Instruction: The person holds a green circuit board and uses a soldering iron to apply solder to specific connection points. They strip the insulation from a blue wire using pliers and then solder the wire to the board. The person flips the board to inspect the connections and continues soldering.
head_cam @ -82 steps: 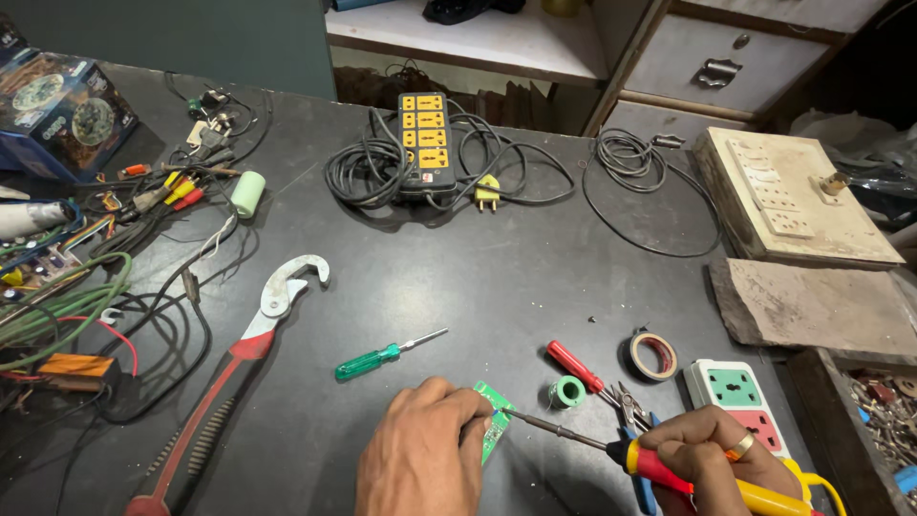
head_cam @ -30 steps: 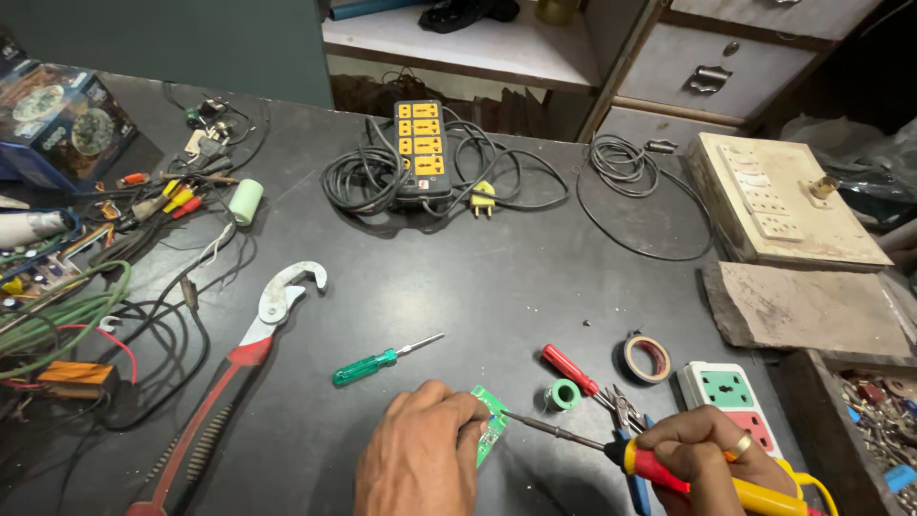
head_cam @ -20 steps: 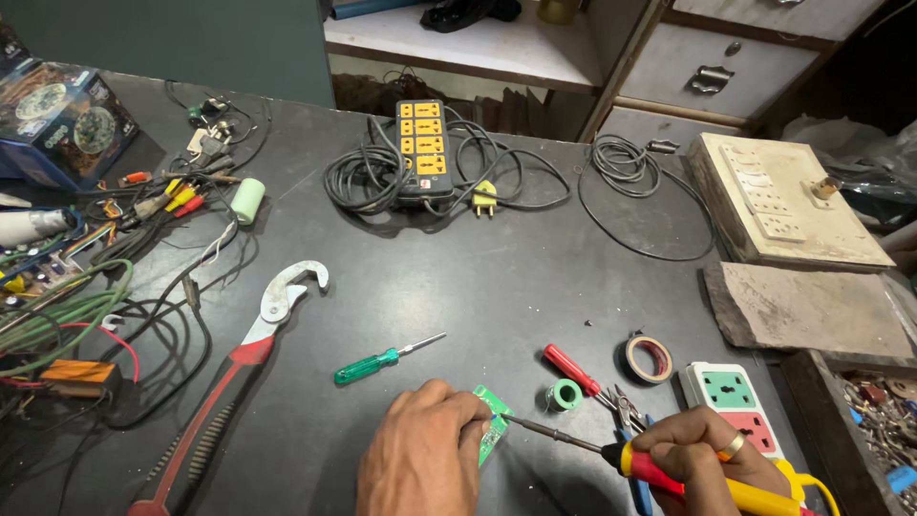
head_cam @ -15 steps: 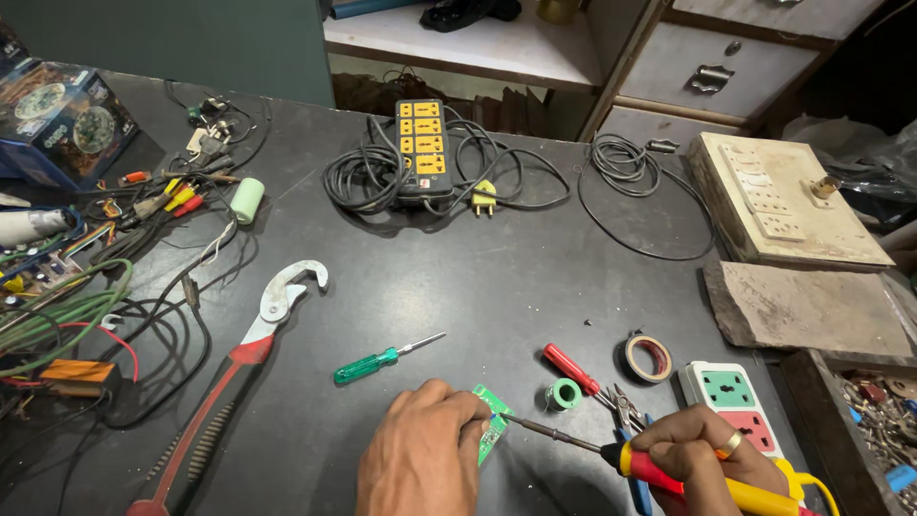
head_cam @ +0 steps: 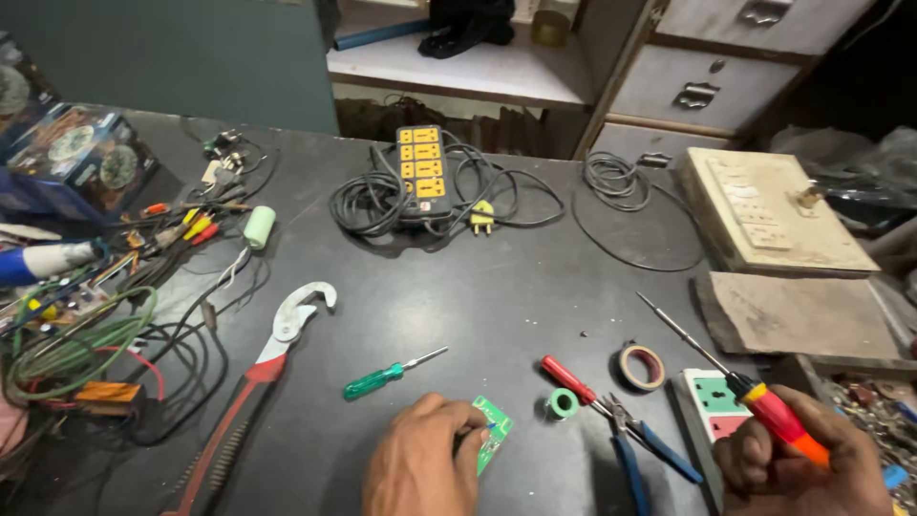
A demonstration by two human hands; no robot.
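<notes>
Your small green circuit board (head_cam: pixel 493 432) lies tilted on the dark table (head_cam: pixel 458 287), partly covered. Your soldering iron (head_cam: pixel 755 394), red-orange handled, points up-left, lifted clear.

Bare left hand (head_cam: pixel 420 463), bare right hand (head_cam: pixel 802 468), no sleeves in view

At the far left of my bench stands a blue printed carton (head_cam: pixel 81 158), boxy, with round dial pictures in tan and green on its faces. I see no screens or signs.
</notes>
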